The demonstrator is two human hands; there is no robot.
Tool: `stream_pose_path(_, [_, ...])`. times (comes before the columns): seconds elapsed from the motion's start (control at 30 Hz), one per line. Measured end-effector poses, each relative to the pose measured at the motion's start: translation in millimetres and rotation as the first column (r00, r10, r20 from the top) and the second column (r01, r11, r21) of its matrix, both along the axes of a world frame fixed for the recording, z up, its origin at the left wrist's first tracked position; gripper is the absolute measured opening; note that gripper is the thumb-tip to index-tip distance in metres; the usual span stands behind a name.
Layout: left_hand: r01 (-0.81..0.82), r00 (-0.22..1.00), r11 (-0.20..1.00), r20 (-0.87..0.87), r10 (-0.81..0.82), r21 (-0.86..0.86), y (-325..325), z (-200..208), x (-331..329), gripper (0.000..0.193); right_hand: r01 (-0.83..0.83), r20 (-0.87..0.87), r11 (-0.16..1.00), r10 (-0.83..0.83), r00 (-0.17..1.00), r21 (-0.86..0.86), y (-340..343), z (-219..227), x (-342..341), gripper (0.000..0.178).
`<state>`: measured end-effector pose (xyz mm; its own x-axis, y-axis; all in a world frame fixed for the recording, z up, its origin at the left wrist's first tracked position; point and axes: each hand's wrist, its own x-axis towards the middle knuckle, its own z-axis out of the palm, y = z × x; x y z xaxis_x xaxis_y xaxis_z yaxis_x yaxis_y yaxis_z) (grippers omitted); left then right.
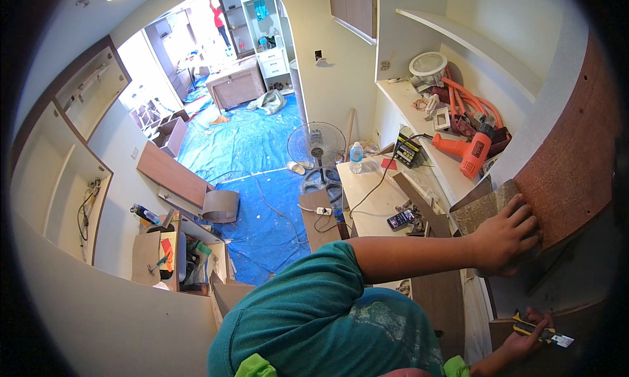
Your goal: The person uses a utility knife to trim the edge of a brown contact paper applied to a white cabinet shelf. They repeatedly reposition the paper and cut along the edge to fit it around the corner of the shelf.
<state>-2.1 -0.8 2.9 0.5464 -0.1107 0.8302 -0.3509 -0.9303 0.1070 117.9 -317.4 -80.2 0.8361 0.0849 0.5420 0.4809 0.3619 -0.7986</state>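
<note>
My right hand (522,343) is at the lower right, its fingers closed around a yellow and black utility knife (529,328). The metal end of the knife points right, over a dark brown board (580,344). Whether the blade touches the board, I cannot tell. Of my left hand nothing shows; only a lime green bit of clothing is at the lower edge. My bare foot (503,238) rests on the end of a mottled brownish strip (481,210), beside a large reddish-brown panel (567,151). Teal shorts with pale stains cover my thighs.
An orange heat gun (473,153) lies on the white shelf. A phone (401,218) and a water bottle (356,158) are on the worktable (347,174). Beyond stands a fan (317,146). Blue sheeting (242,144) covers the floor. A person in red (218,20) is far off.
</note>
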Motion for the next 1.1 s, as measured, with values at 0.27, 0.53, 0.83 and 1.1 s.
stream_pose_path(0.27, [0.008, 1.000, 1.000, 0.001, -0.008, -0.007, 0, 0, 0, 0.085, 0.049, 0.023, 0.999, -0.048, 0.999, -0.020, 3, 2, -3, 0.037])
stream_pose_path(0.53, [0.010, 1.000, 1.000, 0.012, -0.010, -0.007, 0, 0, 0, 0.085, 0.003, 0.081, 0.999, 0.002, 0.997, -0.053, -3, -2, 2, 0.037])
stream_pose_path(0.83, [0.004, 1.000, 1.000, 0.019, -0.004, -0.005, 0, -2, 2, 0.088, 0.006, 0.053, 0.999, -0.004, 0.999, -0.032, -3, -4, 1, 0.037])
stream_pose_path(1.1, [0.004, 1.000, 1.000, 0.030, -0.004, -0.001, 0, -1, 2, 0.089, 0.008, 0.033, 1.000, -0.007, 0.999, -0.020, -1, 0, -1, 0.036])
